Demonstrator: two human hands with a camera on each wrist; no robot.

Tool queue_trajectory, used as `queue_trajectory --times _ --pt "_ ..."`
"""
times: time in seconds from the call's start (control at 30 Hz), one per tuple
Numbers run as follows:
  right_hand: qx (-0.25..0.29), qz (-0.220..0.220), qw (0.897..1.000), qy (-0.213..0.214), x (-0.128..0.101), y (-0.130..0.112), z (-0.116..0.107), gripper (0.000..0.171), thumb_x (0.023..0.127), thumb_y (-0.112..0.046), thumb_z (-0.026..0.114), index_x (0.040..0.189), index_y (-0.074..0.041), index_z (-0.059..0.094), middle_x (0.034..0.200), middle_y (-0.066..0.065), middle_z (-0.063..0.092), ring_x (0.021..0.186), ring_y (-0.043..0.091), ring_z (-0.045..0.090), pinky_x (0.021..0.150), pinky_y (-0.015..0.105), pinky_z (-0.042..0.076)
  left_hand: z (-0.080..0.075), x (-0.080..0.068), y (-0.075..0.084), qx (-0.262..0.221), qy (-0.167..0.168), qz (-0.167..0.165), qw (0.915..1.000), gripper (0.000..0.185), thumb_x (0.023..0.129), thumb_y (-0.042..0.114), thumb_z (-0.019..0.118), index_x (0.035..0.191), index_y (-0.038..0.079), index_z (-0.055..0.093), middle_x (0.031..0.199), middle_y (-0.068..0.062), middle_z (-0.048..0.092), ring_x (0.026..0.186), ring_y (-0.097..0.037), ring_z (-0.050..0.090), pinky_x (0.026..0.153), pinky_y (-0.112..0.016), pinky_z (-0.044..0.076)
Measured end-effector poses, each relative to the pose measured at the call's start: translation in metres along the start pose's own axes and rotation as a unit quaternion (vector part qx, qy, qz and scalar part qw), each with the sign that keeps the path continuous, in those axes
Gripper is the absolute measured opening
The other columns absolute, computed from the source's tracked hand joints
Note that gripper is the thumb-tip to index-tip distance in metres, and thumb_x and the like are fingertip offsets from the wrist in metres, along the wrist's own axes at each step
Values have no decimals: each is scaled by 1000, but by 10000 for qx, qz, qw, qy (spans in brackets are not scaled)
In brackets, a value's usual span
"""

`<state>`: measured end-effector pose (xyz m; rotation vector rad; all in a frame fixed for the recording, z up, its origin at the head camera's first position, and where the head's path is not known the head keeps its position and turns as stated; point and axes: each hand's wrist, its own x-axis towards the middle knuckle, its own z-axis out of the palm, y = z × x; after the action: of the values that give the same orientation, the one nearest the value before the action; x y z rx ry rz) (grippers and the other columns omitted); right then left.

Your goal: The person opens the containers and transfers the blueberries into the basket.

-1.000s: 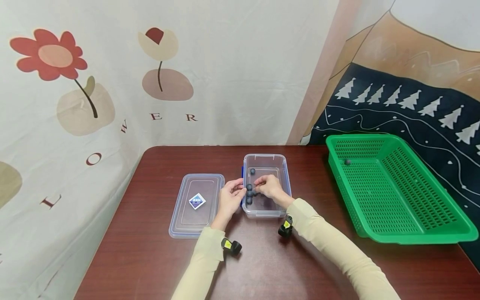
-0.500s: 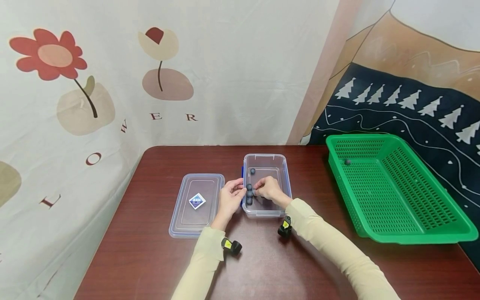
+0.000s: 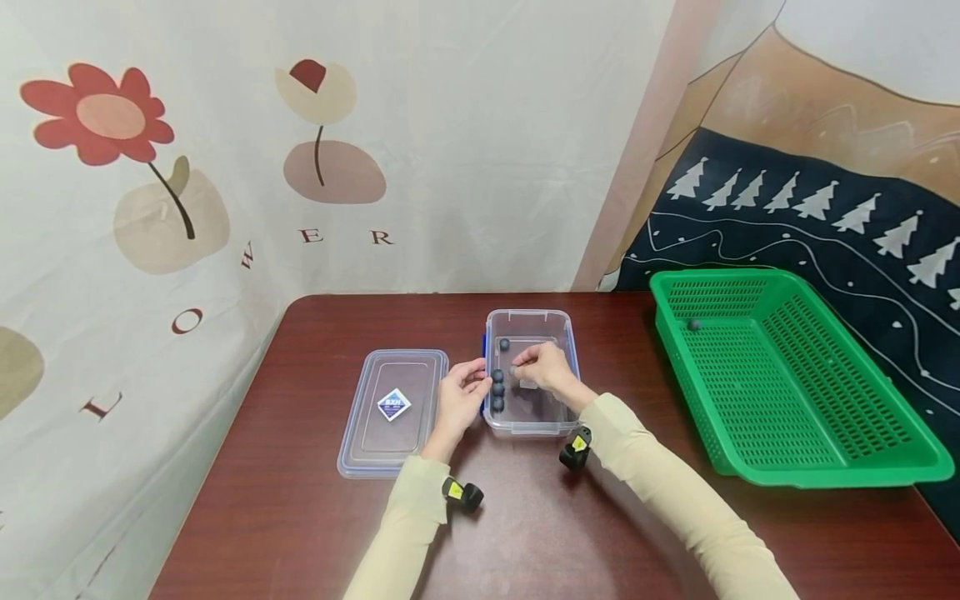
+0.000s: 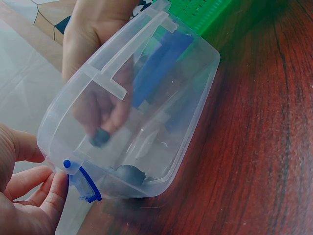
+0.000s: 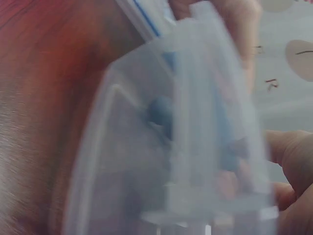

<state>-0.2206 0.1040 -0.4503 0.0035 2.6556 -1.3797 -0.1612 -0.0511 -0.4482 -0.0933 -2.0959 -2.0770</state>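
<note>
A clear plastic container (image 3: 530,314) stands open on the dark wooden table (image 3: 315,517). Three dark berries (image 3: 498,389) line its left wall and another berry (image 3: 505,343) lies near the far end. My right hand (image 3: 516,369) is inside the container and pinches one berry (image 4: 101,137) between thumb and fingertips. My left hand (image 3: 477,379) holds the container's left wall by the blue clip (image 4: 84,184). The right wrist view is blurred and shows the container wall (image 5: 195,147) with one berry (image 5: 160,111) behind it.
The container's clear lid (image 3: 393,408), with a blue label, lies flat just left of my left hand. A green perforated basket (image 3: 787,375) sits at the right with one berry (image 3: 694,324) in its far corner. Patterned cloth hangs behind the table.
My right hand's fingers dipped to the berries by the left wall, then drew back up and slightly away with one berry pinched. The left hand and container stayed put.
</note>
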Motion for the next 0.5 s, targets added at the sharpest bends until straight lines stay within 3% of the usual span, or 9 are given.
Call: queue_trajectory --times 0.37,0.5 --pt "400 -180 9990 120 -4 -16 -47 18 80 -6 70 95 4 70 81 10 68 69 13 62 72 35 58 1 -1 2 -36 28 -102 9999 32 78 -17 58 109 -24 54 104 -37 53 97 -49 54 86 -37 53" --pt "465 -205 9984 255 -6 -18 -65 19 81 -6 70 98 3 70 86 12 68 73 16 61 74 33 57 1 -1 2 -8 17 -111 9999 32 78 -17 58 109 -24 54 104 -37 53 97 -48 55 87 -39 53"
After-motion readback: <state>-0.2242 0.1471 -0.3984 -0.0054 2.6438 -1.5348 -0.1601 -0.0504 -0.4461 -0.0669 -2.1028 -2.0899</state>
